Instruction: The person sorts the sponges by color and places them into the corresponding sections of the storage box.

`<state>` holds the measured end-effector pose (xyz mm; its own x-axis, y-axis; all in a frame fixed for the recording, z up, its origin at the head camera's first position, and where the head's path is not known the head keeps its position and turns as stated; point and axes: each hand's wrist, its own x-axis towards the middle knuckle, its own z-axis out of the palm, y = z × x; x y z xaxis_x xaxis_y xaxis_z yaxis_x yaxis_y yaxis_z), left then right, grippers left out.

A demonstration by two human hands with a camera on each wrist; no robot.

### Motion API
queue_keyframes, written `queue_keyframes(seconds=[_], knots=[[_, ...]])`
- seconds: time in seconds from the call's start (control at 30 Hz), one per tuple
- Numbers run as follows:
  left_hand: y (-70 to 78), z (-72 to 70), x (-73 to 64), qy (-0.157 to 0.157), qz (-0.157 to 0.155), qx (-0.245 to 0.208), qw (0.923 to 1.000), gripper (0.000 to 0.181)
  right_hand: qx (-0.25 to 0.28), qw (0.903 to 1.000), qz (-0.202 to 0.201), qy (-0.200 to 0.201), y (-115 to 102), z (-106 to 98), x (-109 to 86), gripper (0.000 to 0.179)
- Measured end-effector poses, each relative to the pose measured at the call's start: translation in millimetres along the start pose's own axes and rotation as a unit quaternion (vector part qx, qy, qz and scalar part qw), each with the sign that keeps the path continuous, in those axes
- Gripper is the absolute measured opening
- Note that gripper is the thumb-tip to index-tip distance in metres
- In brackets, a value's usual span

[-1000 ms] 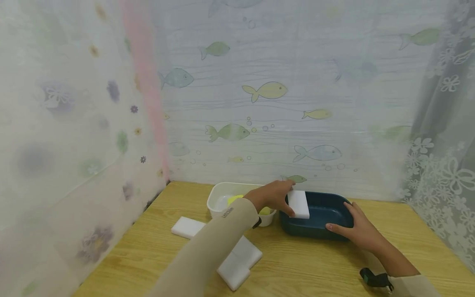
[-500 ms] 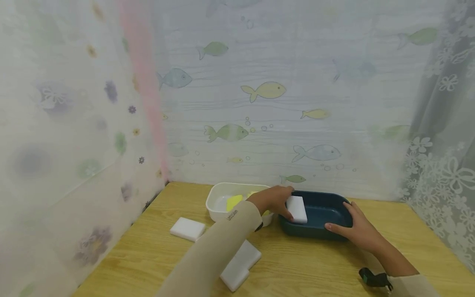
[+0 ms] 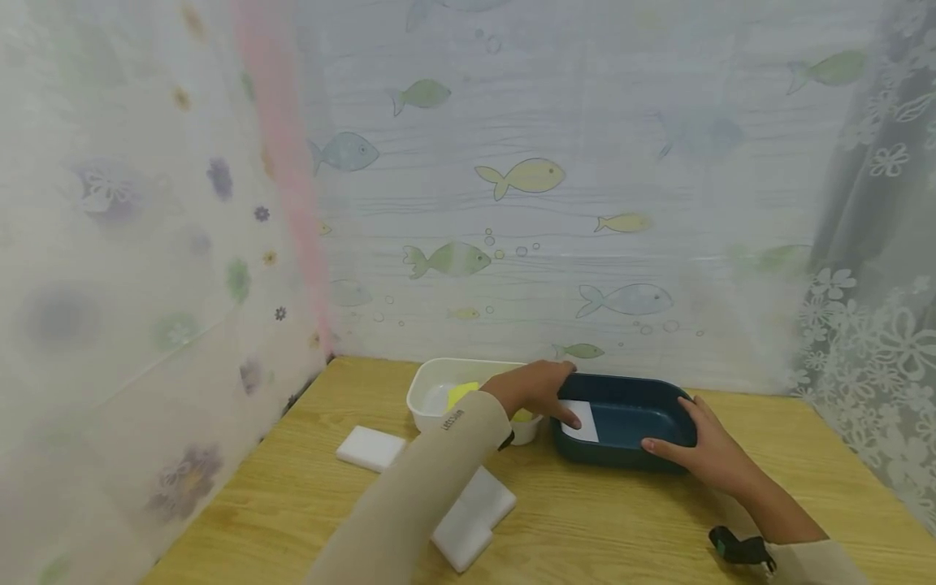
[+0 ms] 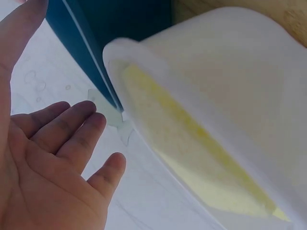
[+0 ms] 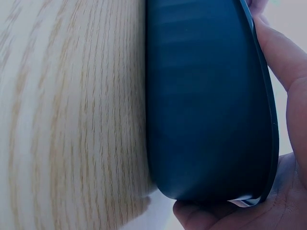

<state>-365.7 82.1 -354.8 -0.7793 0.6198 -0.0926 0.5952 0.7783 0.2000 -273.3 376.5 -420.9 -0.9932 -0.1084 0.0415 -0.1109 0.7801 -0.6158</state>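
A white sponge block (image 3: 587, 420) lies inside the dark blue basin (image 3: 621, 457), at its left end. Over that end hovers my left hand (image 3: 532, 387), its thumb overlapping the block in the head view. The left wrist view shows this hand's fingers (image 4: 79, 139) loosely extended with nothing between them. My right hand (image 3: 708, 457) holds the basin's right end, thumb at the front rim and fingers around the end. In the right wrist view the basin's wall (image 5: 206, 105) stands on the table, gripped at its rim.
To the left, against the blue basin, stands a white basin (image 3: 426, 410) with yellow sponges (image 3: 462, 394) in it. Several white sponge blocks (image 3: 468, 520) lie on the wooden table (image 3: 585, 536), partly behind the left sleeve. A fish-print curtain (image 3: 526, 268) hangs behind.
The white sponge block has gone from tilted in my left hand's grip down to lying in the blue basin. My left fingers have let it go. The right hand has stayed put.
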Motion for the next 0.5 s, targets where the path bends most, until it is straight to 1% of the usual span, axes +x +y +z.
queue_keyframes(seconds=[0.1, 0.2, 0.33, 0.5], knots=[[-3.8, -2.0, -2.0, 0.003, 0.004, 0.003, 1.0, 0.103, 0.001, 1.0, 0.0, -0.002, -0.8, 0.0, -0.5, 0.116], [-5.6, -5.2, -7.3, 0.008, 0.01, 0.005, 0.9999, 0.102, 0.002, 1.0, 0.001, -0.005, -0.5, 0.1, -0.7, 0.115], [-7.7, -9.0, -16.8, 0.018, 0.019, -0.007, 0.9996, 0.1, 0.004, 1.0, 0.003, -0.007, 0.3, -0.3, -0.5, 0.116], [-14.4, -7.8, -26.8, 0.037, 0.028, -0.021, 0.9987, 0.099, 0.005, 1.0, 0.002, -0.008, -0.8, -1.7, -0.6, 0.116]])
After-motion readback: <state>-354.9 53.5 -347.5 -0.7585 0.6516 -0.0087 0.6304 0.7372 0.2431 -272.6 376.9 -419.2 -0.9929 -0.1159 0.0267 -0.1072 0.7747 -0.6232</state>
